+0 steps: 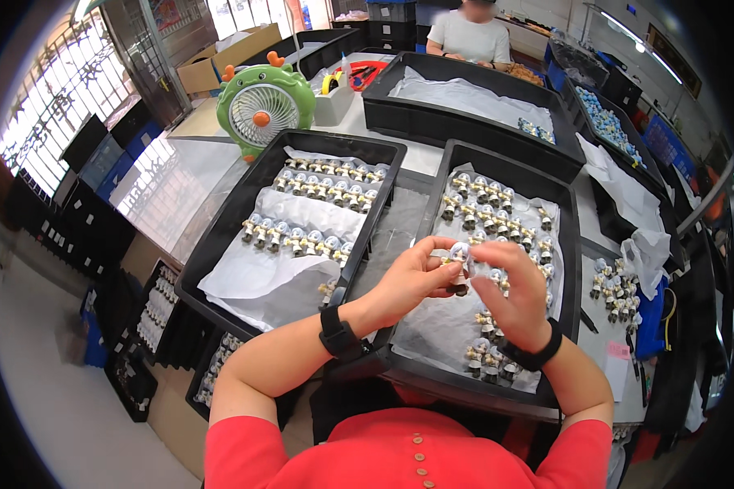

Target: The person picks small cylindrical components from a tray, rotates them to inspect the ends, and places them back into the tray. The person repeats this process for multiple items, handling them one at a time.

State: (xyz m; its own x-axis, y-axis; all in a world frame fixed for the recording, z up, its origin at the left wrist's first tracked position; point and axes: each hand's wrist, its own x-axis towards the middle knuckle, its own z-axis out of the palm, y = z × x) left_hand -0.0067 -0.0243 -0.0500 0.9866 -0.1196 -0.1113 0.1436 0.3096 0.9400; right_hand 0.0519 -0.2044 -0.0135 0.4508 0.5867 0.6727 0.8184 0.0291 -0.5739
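Note:
My left hand [416,277] pinches a small figurine [460,256] with pale hair and a dark base, held upright above the right-hand black tray [572,269]. Close beside it, my right hand [510,285] curves with thumb and fingers apart; whether a fingertip touches the figurine I cannot make out. Several like figurines [489,218] stand in rows on white paper in that tray, and some of them are hidden behind my hands. More stand in the left-hand black tray [189,277], between sheets of white paper [261,285].
A green cartoon-shaped fan [266,106] stands behind the left tray. Further back lies a large black bin [457,122] lined with paper. Loose figurines [616,292] cluster on the table at right, near a pen [589,321]. Across the table a person [469,37] in white is at work.

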